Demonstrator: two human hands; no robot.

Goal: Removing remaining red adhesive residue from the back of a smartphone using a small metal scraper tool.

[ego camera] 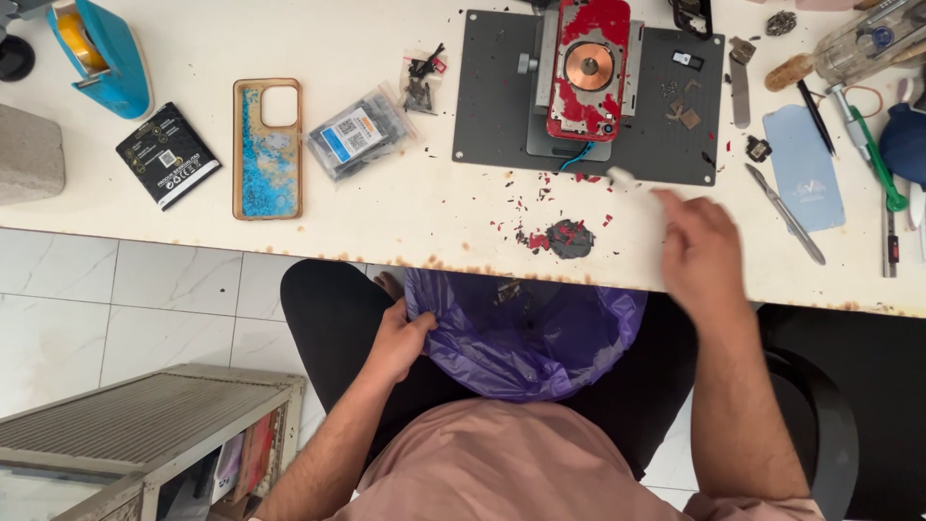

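Your left hand (397,340) pinches the rim of a purple plastic bag (526,333), fingers pressed together on the plastic, and holds it open on your lap just under the edge of the worktop (405,207). Dark bits lie inside the bag near its far rim.

Your right hand (702,253) is over the worktop edge, just beyond the bag's right side. It is blurred, so you cannot tell its grip for sure; the fingers seem curled around a small white tool (622,177) whose tip pokes out beyond the hand towards the left.

Just to the left of that hand lies a heap of dark and red scraps (567,238), close to the worktop edge and directly above the bag's mouth. More red flakes are scattered beyond it.

Farther out from the right hand sits a grey metal plate (487,96) carrying a phone with a broken red back (588,68) and a copper coil exposed in its middle.

To the right of the hand lie a metal spatula (786,212) and a pale blue card (803,169).

Far beyond your left hand rest a phone case with blue glitter (267,148), a clear packet of small parts (359,135), a black flat box (168,154) and a blue tape dispenser (101,53).
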